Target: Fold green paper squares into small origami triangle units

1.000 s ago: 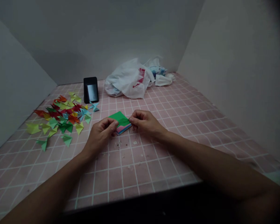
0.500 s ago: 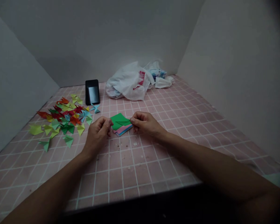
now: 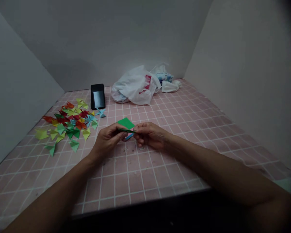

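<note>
From my end of the feed I have both bare hands near the middle of the frame, meeting over one piece of work. The left hand (image 3: 109,136) has thumb and fingers pinched on the left end of a folded green paper (image 3: 126,130); the right hand (image 3: 150,135) grips its right end between thumb and forefinger, the other fingers curled beneath. I see the paper almost edge-on, as a thin dark strip stretched between the fingertips, so I can't make out its folds.

Just behind and below it, at the centre of the frame, I see a stack of square paper (image 3: 125,122), green on top with pink and blue edges showing at the near side, partly hidden by the hands. A few scraps (image 3: 133,150) lie just this side of it on the pink grid-patterned table cover (image 3: 145,181).

Left of centre, I have a spread of origami pieces (image 3: 73,133) in red, orange, yellow, green and light blue. Above their right side is a black smartphone (image 3: 98,97) with a pale patch on its screen. At upper centre sits a crumpled white plastic bag (image 3: 133,84) with red printing, and just to its right a smaller bag with blue markings (image 3: 165,77).
</note>
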The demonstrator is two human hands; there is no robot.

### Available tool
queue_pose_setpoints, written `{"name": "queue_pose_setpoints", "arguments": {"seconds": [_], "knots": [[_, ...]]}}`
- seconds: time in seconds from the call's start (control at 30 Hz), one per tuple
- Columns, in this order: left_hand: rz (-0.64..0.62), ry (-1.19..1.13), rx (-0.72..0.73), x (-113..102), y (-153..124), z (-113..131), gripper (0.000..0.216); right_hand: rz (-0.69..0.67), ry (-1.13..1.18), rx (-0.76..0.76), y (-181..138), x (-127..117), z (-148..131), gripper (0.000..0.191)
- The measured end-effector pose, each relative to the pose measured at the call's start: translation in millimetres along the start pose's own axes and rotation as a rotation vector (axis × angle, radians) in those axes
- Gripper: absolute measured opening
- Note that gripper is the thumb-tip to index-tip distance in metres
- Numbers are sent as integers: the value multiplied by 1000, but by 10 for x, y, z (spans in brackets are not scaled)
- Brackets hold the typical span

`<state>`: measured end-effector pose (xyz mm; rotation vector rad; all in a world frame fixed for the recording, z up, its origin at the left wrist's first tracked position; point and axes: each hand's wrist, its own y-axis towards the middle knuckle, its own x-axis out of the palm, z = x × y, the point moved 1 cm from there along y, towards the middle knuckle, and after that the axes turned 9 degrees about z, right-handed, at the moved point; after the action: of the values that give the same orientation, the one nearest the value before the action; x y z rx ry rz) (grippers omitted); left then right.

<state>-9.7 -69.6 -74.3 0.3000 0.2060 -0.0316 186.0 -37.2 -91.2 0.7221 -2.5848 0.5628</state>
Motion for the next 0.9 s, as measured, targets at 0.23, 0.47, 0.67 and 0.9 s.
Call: {"name": "queue_pose_setpoints", "arguments": {"seconds": [0.23,0.47,0.67,0.9], "knots": [[83,-104,-226,67,-39,-30,18,72,-304,-271,7,21,58,34],[93,-371,-359,65,-29,-109,30,68,-290,-277,21,-13,40,28],[53,-364,-391,67,-13,-131,24,101,-289,-288,12,1,48,28],[80,-243,-396,60,-22,-86,22,91,-303,-256,-8,40,85,21]]}}
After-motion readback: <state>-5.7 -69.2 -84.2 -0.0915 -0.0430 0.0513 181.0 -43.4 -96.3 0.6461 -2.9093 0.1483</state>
